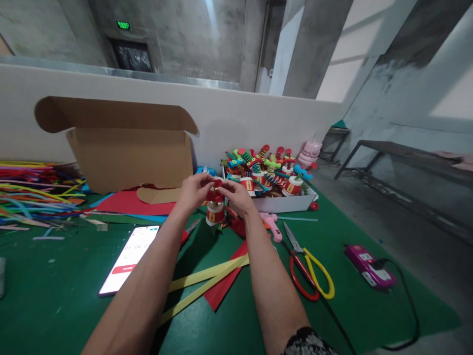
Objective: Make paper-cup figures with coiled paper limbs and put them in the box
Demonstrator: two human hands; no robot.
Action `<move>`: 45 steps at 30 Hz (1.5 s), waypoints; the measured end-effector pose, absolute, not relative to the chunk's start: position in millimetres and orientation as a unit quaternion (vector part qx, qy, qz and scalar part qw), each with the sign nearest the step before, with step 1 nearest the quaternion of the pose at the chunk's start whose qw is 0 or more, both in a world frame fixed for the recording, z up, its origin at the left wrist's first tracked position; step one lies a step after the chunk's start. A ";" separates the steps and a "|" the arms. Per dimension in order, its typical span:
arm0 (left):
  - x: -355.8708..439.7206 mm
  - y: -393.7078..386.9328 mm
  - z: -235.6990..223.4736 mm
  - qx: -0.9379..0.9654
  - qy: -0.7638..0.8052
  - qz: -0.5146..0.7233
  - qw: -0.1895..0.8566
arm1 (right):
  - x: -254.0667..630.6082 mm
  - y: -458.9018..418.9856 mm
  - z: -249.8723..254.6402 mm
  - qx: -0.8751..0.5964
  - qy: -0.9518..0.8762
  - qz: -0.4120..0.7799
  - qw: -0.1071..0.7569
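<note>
Both my hands meet over the table at a paper-cup figure, a red and white cup with a red head and springy folded-paper limbs. The fingers of my left hand pinch its red top part from the left. From the other side my right hand grips the same red top. The figure is upright, and its cup hangs below my fingers. Some of the top is hidden by my fingertips. Under my forearms lie yellow paper strips and a red paper piece.
A white box full of similar figures stands behind my right hand. Scissors, a pink glue gun and a purple device with a cable lie right. Left are a phone, a cardboard box and colored paper strips.
</note>
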State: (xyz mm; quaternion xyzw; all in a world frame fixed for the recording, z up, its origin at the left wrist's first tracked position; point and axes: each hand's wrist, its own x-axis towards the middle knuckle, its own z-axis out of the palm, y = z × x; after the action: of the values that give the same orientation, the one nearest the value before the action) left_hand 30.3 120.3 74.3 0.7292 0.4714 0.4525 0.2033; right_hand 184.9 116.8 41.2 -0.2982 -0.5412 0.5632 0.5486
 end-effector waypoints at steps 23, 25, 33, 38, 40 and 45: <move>8.3 122.1 76.5 0.647 0.421 0.485 0.411 | 187.7 120.8 46.6 -0.381 -0.489 0.495 0.608; 3.8 123.1 75.2 0.637 0.438 0.483 0.412 | 187.7 121.0 47.3 -0.378 -0.492 0.483 0.618; 5.8 126.3 64.6 0.614 0.446 0.412 0.504 | 188.8 122.2 46.7 -0.380 -0.505 0.472 0.615; 16.8 126.2 65.0 0.591 0.460 0.452 0.485 | 188.9 121.4 48.2 -0.378 -0.516 0.458 0.618; 22.1 124.5 65.7 0.583 0.454 0.466 0.487 | 189.0 120.0 50.3 -0.373 -0.532 0.447 0.615; 32.0 121.0 66.5 0.604 0.442 0.473 0.465 | 189.0 113.0 59.0 -0.371 -0.618 0.371 0.585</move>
State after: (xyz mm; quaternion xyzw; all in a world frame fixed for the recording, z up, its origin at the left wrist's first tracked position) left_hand 32.0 121.0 66.5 0.6040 0.4419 0.4727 0.4652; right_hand 189.0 113.0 59.0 -0.3708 -0.6184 0.3711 0.5852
